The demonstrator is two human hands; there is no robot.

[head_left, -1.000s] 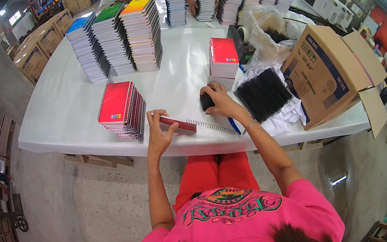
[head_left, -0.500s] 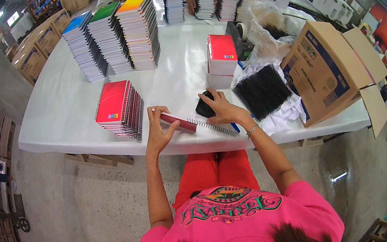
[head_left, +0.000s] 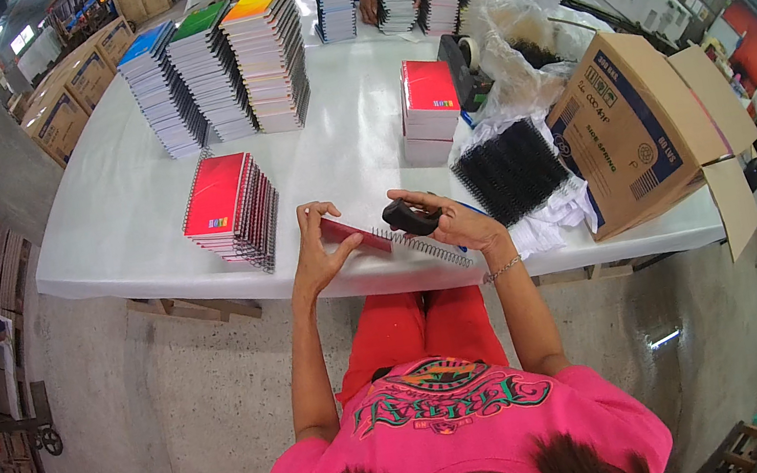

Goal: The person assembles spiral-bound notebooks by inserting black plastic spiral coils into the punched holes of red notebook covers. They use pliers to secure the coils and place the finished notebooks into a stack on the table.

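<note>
Moved toward the body and closer to the coil since the earlier frame: black hand tool [head_left: 412, 218], seemingly raised off the white table [head_left: 354, 141] now, just at twelve o'clock of the wire coil [head_left: 433, 249]. Exact kind of tool too small to tell.

Hands apart, each clamped on something. Right hand [head_left: 460, 221] closed round the tool, probably to keep its working end free near the wire. Left hand [head_left: 314, 255] pinching a red notebook [head_left: 371, 239], thumb on the near side, fingers on the far side, apparently tilted up on edge to bring the coiled spine within easy view. Coil jutting from the notebook's right end toward four o'clock, left clear of both palms.

At ten o'clock of the notebook, a stack of red notebooks [head_left: 219, 197], near the left hand, likely for short reach. At one o'clock, a red-topped pile [head_left: 428, 95], with no coils visible on it. Between two and three, black coils [head_left: 510, 178] on white cloth [head_left: 551, 234], likely bunched there within right-hand reach. Farther toward three, an open carton [head_left: 625, 138]. Toward eleven, well apart, tall notebook stacks [head_left: 269, 66], probably set back to keep the near edge workable.
</note>
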